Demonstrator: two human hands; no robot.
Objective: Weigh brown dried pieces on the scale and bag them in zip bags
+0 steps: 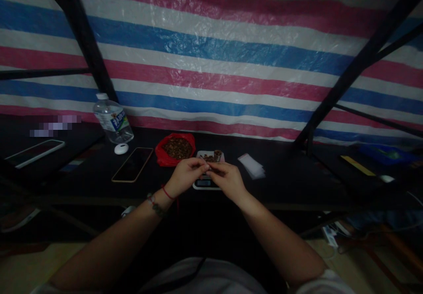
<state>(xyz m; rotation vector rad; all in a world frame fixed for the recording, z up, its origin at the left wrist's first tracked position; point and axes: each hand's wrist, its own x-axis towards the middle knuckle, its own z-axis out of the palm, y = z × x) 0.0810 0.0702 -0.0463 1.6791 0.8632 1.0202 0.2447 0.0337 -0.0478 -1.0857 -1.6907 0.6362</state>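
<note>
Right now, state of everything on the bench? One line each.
left hand: pinched on small item
right hand: pinched on same small item
scale: display looks lit
tray: on scale, holds brown bits
red bag: open, holds brown pieces
water bottle: upright, capped
near phone: flat, screen dark
far-left phone: flat, screen dark
clear bags: stacked flat

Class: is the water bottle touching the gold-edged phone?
Apart. The head view shows dark table and a small white round object between the water bottle and the gold-edged phone.
</note>
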